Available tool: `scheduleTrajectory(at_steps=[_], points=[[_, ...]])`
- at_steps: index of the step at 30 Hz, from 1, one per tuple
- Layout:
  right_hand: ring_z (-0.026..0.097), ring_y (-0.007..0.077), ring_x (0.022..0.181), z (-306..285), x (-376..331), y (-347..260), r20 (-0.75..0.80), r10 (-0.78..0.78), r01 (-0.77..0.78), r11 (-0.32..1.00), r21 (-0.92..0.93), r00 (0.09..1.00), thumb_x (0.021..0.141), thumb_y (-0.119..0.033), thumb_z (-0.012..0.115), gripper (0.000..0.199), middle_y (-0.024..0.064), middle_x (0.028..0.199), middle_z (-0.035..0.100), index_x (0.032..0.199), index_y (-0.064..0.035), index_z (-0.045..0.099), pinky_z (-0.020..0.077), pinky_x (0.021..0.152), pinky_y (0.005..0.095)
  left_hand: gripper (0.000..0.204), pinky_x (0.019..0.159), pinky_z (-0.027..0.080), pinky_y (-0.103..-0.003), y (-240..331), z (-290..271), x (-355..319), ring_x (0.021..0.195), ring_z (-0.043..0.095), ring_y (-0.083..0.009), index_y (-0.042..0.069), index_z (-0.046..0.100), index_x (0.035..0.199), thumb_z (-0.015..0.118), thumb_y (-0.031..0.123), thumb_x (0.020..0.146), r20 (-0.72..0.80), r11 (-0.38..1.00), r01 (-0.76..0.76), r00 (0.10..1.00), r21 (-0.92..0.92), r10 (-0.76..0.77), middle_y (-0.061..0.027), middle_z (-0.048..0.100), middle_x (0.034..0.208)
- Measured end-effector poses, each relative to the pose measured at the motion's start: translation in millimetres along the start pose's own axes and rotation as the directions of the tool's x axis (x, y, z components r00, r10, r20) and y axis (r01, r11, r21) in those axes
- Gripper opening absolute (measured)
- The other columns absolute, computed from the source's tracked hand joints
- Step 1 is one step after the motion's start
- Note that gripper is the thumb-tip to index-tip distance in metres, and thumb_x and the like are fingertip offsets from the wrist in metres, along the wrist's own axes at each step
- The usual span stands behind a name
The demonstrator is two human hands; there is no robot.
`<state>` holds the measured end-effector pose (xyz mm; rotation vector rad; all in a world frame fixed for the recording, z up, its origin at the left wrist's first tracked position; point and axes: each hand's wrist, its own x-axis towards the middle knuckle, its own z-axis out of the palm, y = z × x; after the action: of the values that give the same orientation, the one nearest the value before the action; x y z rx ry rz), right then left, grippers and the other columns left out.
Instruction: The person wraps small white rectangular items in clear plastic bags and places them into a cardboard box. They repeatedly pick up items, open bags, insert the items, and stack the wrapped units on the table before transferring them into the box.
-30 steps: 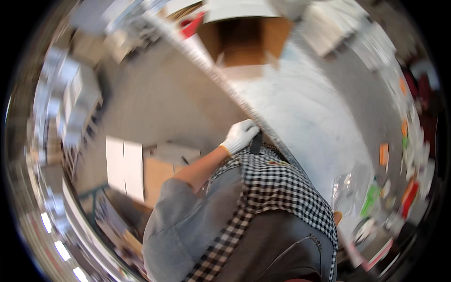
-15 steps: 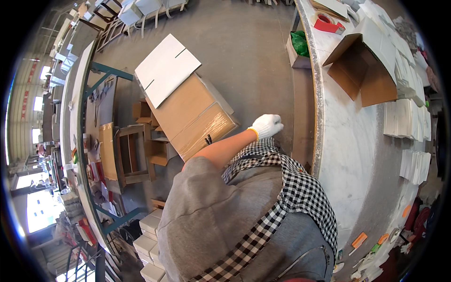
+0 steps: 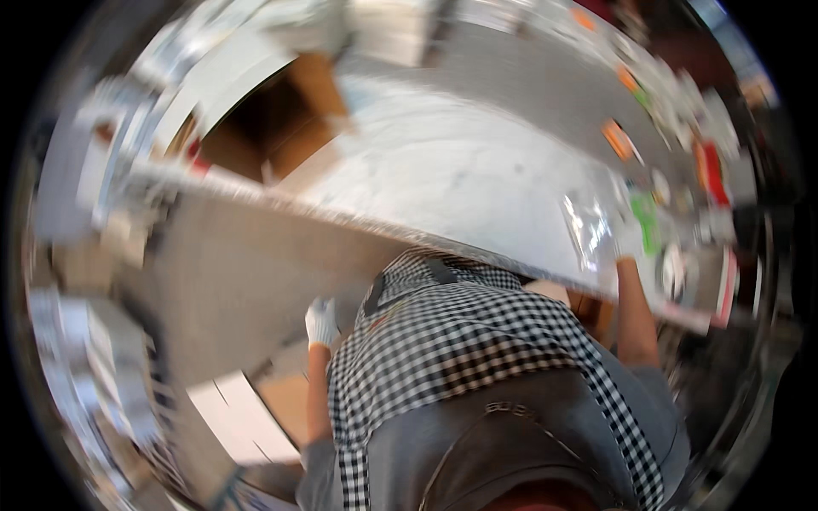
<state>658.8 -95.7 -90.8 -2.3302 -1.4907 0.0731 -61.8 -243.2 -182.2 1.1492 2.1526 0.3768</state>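
Note:
My left hand (image 3: 321, 322), in a white knitted glove, hangs low beside the checkered apron (image 3: 460, 332). Its fingers are loosely bent and apart, and I see nothing in them. On the right, my gloved right hand (image 3: 627, 240) is over the pale worktop (image 3: 460, 157), near its front edge. A shiny clear plastic piece (image 3: 588, 230) lies just left of that hand, and a bright green item (image 3: 645, 223) is just right of it. Motion blur hides the right hand's fingers and whether they touch either thing.
An open brown-and-white carton (image 3: 273, 119) stands at the worktop's left end. White stacks (image 3: 388, 30) line the far side. An orange-handled tool (image 3: 622, 140), a red item (image 3: 711, 173) and a white roll (image 3: 675, 272) are at the right. A slotted white board (image 3: 243, 419) lies low at left.
My view has swung to the right, so the worktop now spans ahead of me. My right hand has come into view over it. The large carton is now mostly out of sight at lower left.

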Motion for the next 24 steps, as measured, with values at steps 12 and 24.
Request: scheduleTrajectory(at_steps=[12,24], points=[[0.066,0.0236,0.083,-80,2,-51,0.002,0.365,-0.317,0.806,0.5,0.931,0.093,-0.036,0.063,0.037,0.0143,0.093,0.072,0.112,-0.0053,0.073,0.0506,0.076,0.0356,0.037,0.082,0.054,-0.042,56,-3,42,0.096,0.071,-0.0371,0.0,0.069,0.11,0.063,0.031,0.091,0.454,0.94,-0.277,0.876,0.2,0.162,-0.0238,0.072,0.1],[0.067,0.0308,0.097,-29,-31,-63,0.201,0.144,-0.102,0.973,-0.206,0.969,0.088,-0.046,0.067,0.045,0.0153,0.114,0.07,0.114,-0.01,0.07,0.0518,0.085,0.0426,0.035,0.082,0.054,-0.039,199,-27,-4,0.094,0.071,-0.0326,-0.003,0.067,0.112,0.064,0.025,0.093,0.364,0.875,-0.484,0.816,0.009,0.448,-0.0225,0.072,0.101]])
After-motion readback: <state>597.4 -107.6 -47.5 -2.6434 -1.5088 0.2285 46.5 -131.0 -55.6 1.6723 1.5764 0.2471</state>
